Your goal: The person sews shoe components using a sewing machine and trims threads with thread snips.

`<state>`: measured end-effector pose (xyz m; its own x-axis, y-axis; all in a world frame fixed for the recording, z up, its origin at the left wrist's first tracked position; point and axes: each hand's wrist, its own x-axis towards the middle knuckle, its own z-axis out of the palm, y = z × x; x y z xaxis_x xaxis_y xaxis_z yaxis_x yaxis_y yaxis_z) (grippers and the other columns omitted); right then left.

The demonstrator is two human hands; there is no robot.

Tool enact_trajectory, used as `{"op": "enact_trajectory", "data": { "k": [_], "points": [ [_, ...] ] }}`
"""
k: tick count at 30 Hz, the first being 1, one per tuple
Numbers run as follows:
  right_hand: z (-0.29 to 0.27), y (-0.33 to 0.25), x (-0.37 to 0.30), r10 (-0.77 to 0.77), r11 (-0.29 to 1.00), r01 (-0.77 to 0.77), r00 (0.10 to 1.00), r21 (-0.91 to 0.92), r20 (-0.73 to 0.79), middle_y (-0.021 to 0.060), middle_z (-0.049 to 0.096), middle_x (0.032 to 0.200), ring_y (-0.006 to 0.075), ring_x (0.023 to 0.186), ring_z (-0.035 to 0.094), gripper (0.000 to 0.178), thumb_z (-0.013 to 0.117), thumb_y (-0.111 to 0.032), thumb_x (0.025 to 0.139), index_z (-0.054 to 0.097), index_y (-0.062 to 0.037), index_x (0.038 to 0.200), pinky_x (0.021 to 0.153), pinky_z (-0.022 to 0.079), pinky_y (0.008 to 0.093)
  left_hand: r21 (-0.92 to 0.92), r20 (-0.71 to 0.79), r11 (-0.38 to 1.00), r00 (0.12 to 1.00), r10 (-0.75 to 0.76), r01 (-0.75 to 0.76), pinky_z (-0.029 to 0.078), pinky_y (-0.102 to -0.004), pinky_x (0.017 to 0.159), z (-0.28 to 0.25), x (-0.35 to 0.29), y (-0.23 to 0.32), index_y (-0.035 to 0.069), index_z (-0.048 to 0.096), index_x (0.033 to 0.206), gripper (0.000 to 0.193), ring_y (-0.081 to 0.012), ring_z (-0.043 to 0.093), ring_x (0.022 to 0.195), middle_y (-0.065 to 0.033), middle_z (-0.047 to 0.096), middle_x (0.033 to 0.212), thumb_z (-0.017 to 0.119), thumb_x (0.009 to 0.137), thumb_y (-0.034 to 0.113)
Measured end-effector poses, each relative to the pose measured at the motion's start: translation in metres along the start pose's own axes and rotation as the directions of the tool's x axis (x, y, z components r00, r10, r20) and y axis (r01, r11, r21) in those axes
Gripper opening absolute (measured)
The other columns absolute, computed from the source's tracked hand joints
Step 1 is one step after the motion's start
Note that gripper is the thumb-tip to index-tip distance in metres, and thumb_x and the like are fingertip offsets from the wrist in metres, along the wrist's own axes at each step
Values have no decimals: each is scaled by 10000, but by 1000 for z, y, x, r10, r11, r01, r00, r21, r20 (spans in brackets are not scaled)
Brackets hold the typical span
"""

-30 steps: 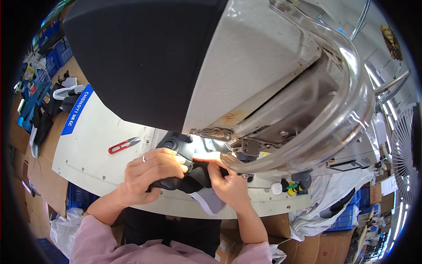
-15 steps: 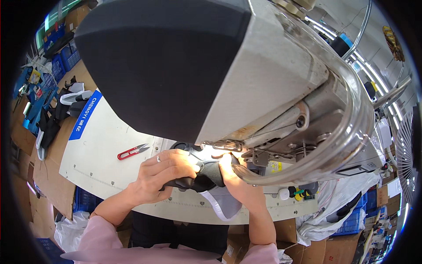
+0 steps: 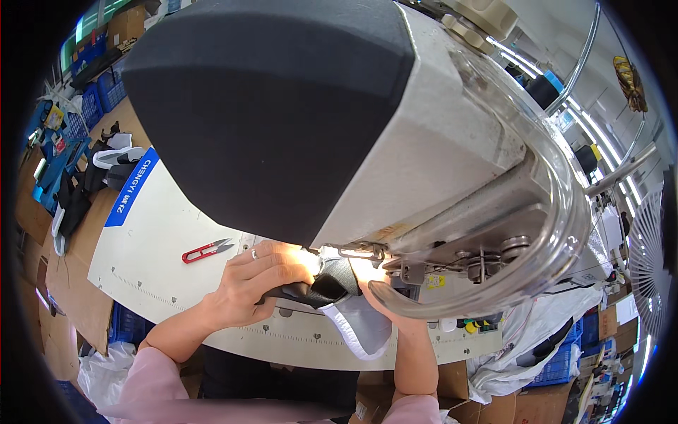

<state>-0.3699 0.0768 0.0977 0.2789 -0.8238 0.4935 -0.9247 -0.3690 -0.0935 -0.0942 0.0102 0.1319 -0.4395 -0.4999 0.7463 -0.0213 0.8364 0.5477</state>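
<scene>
A black shoe upper with a grey and white part (image 3: 359,326) lies under the lit needle area of a sewing machine (image 3: 282,120). My left hand (image 3: 256,279), with a ring on one finger, closes on the black part from the left, fingers bent over it near the needle. On the opposite side, my right hand (image 3: 387,300) presses against the upper. Its fingertips go under the machine head and behind the clear curved guard (image 3: 452,300), so they are partly hidden. Red-handled thread snips (image 3: 205,250) lie on the white table (image 3: 162,268), left of my left hand.
Cardboard (image 3: 81,283) beside the table's left side carries several black and white shoe uppers (image 3: 70,212). Small bottles or spools (image 3: 470,325) stand on the table at right, near a white plastic sheet (image 3: 515,353). A fan (image 3: 646,247) is at far right.
The upper has turned slightly, with its grey and white part shifted right and down. My right fingers have gone further under the machine head. The whole view has tilted a little.
</scene>
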Motion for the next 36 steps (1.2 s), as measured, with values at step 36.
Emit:
{"op": "enact_trajectory", "data": {
  "k": [36],
  "points": [
    [-15,-111,21,352,-251,-466,773,849,528,88,626,1095,120,959,602,637,806,-83,738,495,18,1284,852,483,243,-331,-56,804,840,-539,494,505,-277,772,-35,-20,56,-35,631,1014,267,-144,656,827,-119,717,944,517,1001,205]
  ]
}}
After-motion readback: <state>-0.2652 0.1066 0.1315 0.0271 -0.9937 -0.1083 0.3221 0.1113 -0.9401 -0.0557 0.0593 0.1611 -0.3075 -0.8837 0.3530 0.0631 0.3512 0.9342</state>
